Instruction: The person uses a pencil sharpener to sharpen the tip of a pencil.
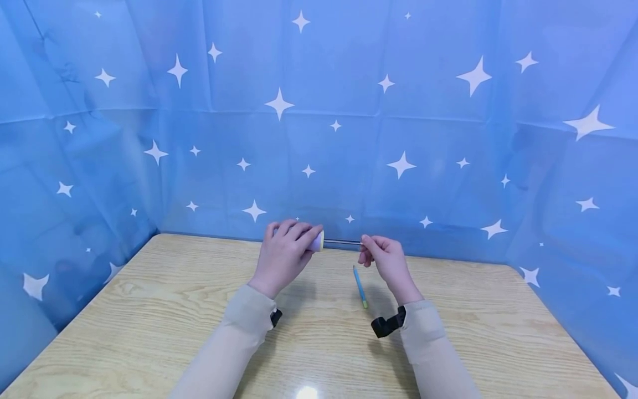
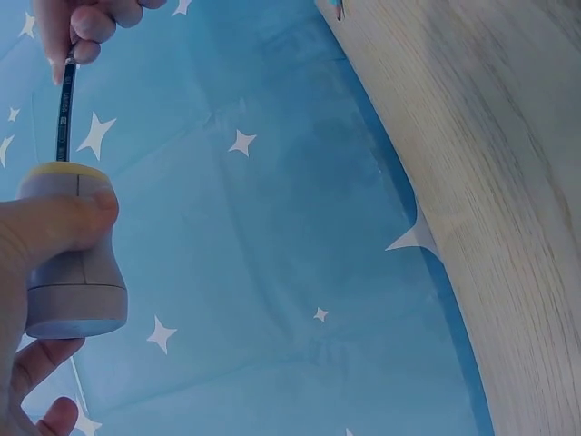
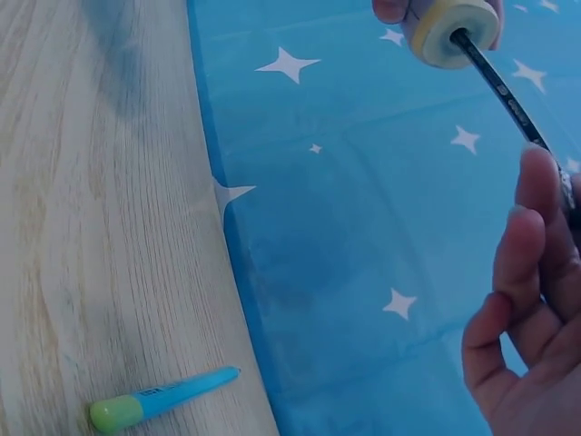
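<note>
Gripping a pale lilac, waisted cylinder (image 2: 77,268) with a yellow rim (image 2: 86,171) at one end, the left hand (image 1: 284,249) lays its thumb along the side and curves its fingers over the body. The cylinder is held on its side, clear of the tabletop and near the table's far edge, with its yellow-rimmed end turned toward the right hand (image 1: 391,263). From the hole in that end juts a slim, straight, dark pencil (image 3: 508,100) with small pale lettering on its shaft; how deep its inner end sits is hidden. The right hand pinches the pencil's outer end between thumb and fingertips, its other fingers loosely bent. Between the two hands, the pencil's shaft runs almost level in the head view.

On the pale wood-grain table (image 1: 149,332), just on the near side of the right hand, lies a light blue pencil (image 1: 359,285) with a yellow-green end, its point directed toward the far edge. Beige sleeves (image 1: 428,332) cover both forearms, and a black wrist device (image 1: 386,326) shows at each cuff. Behind and at both sides of the table hangs a creased blue cloth (image 1: 349,138) printed with white four-pointed stars (image 1: 279,103).
</note>
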`<action>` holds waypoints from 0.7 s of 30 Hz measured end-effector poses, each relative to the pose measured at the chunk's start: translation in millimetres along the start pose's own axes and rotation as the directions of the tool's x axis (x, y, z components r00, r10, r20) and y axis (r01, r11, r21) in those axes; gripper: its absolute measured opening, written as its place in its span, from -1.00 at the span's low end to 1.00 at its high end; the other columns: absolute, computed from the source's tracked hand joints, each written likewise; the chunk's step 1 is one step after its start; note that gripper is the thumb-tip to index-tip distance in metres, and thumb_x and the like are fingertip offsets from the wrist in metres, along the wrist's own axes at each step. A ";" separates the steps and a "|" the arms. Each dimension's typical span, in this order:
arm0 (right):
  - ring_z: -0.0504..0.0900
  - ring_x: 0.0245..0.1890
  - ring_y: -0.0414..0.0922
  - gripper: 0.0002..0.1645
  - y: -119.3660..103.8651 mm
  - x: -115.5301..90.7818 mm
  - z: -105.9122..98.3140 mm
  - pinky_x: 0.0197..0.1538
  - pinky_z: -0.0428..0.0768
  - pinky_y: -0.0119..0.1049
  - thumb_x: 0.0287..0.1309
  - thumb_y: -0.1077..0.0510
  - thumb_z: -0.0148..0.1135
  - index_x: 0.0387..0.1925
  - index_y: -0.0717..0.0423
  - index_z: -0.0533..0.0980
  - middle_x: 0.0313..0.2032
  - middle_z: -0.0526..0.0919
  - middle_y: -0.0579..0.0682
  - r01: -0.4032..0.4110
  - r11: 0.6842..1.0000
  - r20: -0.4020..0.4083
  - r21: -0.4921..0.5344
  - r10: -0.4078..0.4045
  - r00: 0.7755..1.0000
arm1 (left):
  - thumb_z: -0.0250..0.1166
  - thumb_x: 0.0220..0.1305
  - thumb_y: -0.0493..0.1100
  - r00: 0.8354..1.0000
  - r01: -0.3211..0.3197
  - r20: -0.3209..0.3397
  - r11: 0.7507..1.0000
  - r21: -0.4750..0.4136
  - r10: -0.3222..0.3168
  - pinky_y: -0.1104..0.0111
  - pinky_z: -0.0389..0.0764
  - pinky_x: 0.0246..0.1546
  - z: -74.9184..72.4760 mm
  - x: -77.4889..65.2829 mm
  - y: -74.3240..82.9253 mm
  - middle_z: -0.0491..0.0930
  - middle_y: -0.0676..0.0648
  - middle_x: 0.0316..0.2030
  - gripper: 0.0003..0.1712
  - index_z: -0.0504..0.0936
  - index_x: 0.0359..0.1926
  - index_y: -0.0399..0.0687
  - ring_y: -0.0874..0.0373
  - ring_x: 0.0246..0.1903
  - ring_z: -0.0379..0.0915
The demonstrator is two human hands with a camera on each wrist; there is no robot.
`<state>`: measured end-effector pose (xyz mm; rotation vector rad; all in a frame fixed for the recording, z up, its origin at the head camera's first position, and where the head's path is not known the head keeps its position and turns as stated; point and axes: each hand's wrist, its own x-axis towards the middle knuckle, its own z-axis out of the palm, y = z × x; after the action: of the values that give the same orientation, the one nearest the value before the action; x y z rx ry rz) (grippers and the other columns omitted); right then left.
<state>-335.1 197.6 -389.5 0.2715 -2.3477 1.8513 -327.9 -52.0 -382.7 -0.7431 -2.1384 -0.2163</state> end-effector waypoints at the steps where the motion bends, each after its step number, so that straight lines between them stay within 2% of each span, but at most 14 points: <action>1: 0.57 -0.51 0.05 -0.55 -0.1 -0.3 0.0 -0.29 0.59 -0.16 0.39 -0.04 0.08 -0.42 0.25 0.57 -0.59 0.61 0.05 -0.003 1.000 -0.001 0.003 0.003 1.000 | 0.50 0.04 -0.11 1.000 0.001 -0.002 1.000 -0.001 -0.001 0.09 0.36 0.00 -0.3 0.1 0.2 0.61 0.04 -0.02 -0.43 0.63 0.14 0.15 0.00 0.06 0.42; 7: 0.54 -0.48 0.19 -0.46 0.2 -2.3 -0.4 -0.12 0.47 -0.12 0.37 -0.16 0.06 -0.49 0.21 0.53 -0.67 0.54 0.05 -0.011 1.000 0.013 -0.013 0.011 1.000 | 0.50 0.04 -0.12 1.000 0.003 -0.002 1.000 -0.002 -0.003 0.08 0.36 0.00 -1.6 0.0 0.4 0.60 0.04 -0.02 -0.44 0.63 0.14 0.16 0.00 0.06 0.42; 12: 0.47 -0.59 0.06 -0.40 -0.6 -2.6 0.1 -0.18 0.36 -0.15 0.37 -0.20 0.03 -0.59 0.20 0.46 -0.75 0.44 0.02 -0.027 0.999 0.009 -0.029 0.027 1.000 | 0.50 0.03 -0.12 1.000 0.002 -0.007 1.000 -0.004 -0.002 0.08 0.35 0.00 -2.2 0.4 0.6 0.61 0.05 -0.03 -0.43 0.63 0.13 0.17 0.01 0.06 0.42; 17: 0.45 -0.66 -0.02 -0.37 -0.2 -1.5 1.3 -0.17 0.41 -0.16 0.39 -0.17 0.03 -0.65 0.21 0.44 -0.79 0.39 -0.01 -0.055 0.998 -0.009 -0.004 0.055 0.998 | 0.51 0.02 -0.13 1.000 0.000 -0.009 1.000 -0.009 0.000 0.09 0.35 -0.01 -1.1 0.6 0.8 0.61 0.06 -0.04 -0.43 0.63 0.13 0.17 0.01 0.06 0.43; 21: 0.49 -0.64 -0.06 -0.37 1.5 -0.8 2.3 -0.20 0.50 -0.17 0.41 -0.17 -0.02 -0.54 0.27 0.50 -0.72 0.49 0.01 -0.059 0.997 0.003 0.041 0.059 0.998 | 0.51 0.02 -0.12 1.000 -0.002 -0.006 1.000 -0.014 0.002 0.08 0.35 -0.01 -1.4 0.8 0.4 0.61 0.05 -0.03 -0.42 0.63 0.13 0.16 0.01 0.05 0.42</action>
<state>-334.6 195.7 -391.7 0.2109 -2.3458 1.9276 -327.1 -51.9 -381.3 -0.7519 -2.1327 -0.2326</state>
